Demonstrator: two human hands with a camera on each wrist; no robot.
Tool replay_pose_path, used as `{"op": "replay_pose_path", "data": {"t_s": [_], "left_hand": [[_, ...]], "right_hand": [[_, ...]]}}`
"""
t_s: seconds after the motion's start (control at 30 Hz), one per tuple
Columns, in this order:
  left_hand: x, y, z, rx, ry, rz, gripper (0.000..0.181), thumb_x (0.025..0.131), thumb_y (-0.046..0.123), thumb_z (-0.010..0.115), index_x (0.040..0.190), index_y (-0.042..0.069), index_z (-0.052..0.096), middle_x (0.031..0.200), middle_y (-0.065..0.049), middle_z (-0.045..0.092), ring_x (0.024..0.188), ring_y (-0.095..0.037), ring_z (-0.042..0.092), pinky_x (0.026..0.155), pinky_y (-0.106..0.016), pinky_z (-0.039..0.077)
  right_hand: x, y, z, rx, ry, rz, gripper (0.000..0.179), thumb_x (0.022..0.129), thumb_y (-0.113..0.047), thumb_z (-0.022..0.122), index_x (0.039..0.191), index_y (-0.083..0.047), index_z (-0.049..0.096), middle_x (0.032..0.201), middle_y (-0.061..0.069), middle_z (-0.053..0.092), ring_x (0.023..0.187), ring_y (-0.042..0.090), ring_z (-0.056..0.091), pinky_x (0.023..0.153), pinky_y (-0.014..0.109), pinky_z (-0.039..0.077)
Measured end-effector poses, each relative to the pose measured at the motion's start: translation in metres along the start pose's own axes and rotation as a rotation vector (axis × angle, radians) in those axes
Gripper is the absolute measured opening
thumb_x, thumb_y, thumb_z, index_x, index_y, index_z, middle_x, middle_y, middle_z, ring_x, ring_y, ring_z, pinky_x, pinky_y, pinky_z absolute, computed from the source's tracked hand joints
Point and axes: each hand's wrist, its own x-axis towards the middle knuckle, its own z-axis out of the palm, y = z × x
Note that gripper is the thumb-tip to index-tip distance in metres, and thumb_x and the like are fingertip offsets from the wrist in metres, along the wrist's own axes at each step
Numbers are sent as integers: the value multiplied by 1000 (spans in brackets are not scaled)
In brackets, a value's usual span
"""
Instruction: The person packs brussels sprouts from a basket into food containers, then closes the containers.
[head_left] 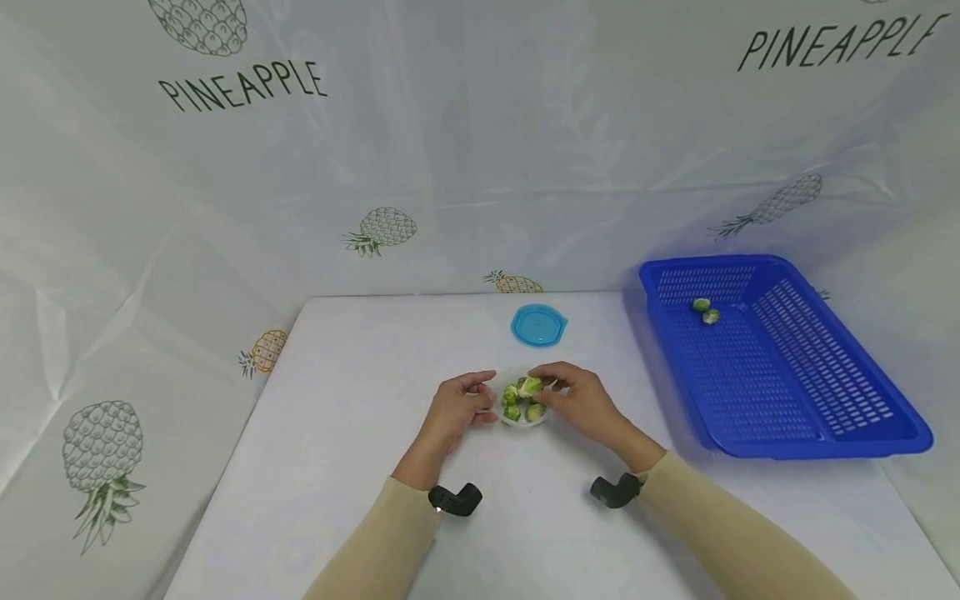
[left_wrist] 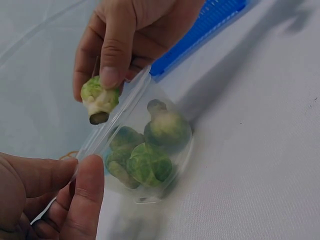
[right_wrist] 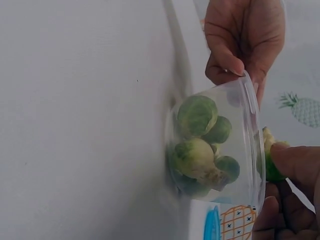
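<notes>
A clear round plastic container (head_left: 514, 422) stands on the white table, with several green Brussels sprouts (left_wrist: 150, 164) inside. At its left side, my left hand (head_left: 454, 410) holds the rim between thumb and finger. My right hand (head_left: 588, 407) pinches one Brussels sprout (left_wrist: 100, 97) at the container's mouth, its cut stem end pointing down and outward. Through the clear wall in the right wrist view, the sprouts (right_wrist: 197, 117) lie piled at the bottom. The right hand's other fingers are curled behind the held sprout.
A blue round lid (head_left: 538, 325) lies on the table (head_left: 360, 358) just beyond the container. To the right stands a large blue perforated basket (head_left: 772, 383), with two Brussels sprouts (head_left: 706, 311) near its far left corner. A pineapple-print sheet (head_left: 450, 150) hangs behind the table.
</notes>
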Motion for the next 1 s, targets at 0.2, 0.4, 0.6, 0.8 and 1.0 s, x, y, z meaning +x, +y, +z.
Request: {"op": "replay_pose_path", "data": {"t_s": [0.2, 0.4, 0.6, 0.8, 1.0], "left_hand": [[0, 0, 0, 1, 6, 3, 43, 99, -5, 64, 141, 3, 66, 102, -5, 57, 83, -18, 66, 73, -25, 66], [0, -1, 0, -1, 6, 1, 44, 99, -6, 64, 141, 2, 66, 102, -6, 57, 82, -17, 65, 73, -26, 66], [1, -1, 0, 3, -1, 3, 44, 99, -5, 64, 142, 3, 65, 102, -6, 57, 83, -16, 65, 74, -26, 66], [1, -1, -1, 14, 4, 1, 45, 99, -4, 64, 143, 3, 64, 102, -5, 58, 83, -16, 65, 74, -27, 66], [1, -2, 0, 17, 7, 0, 44, 99, -4, 65, 143, 4, 65, 102, -6, 58, 85, -17, 66, 74, -27, 66]], "right_hand": [[3, -1, 1, -98, -33, -3, 31, 92, -11, 81, 123, -15, 77, 114, 2, 75, 102, 23, 65, 85, 38, 56], [5, -5, -1, -124, -71, -9, 30, 92, -11, 82, 121, -15, 78, 116, 2, 75, 106, 25, 65, 88, 39, 55], [6, -4, -3, -136, -149, -40, 32, 90, -10, 83, 121, -16, 79, 121, 4, 73, 112, 29, 64, 94, 49, 56], [6, -4, -7, -134, -242, -76, 34, 91, -12, 83, 125, -13, 78, 126, 7, 71, 120, 30, 62, 100, 58, 55], [5, -8, -10, -118, -233, -41, 36, 93, -13, 81, 128, -11, 76, 128, 8, 71, 119, 32, 64, 102, 58, 53]]}}
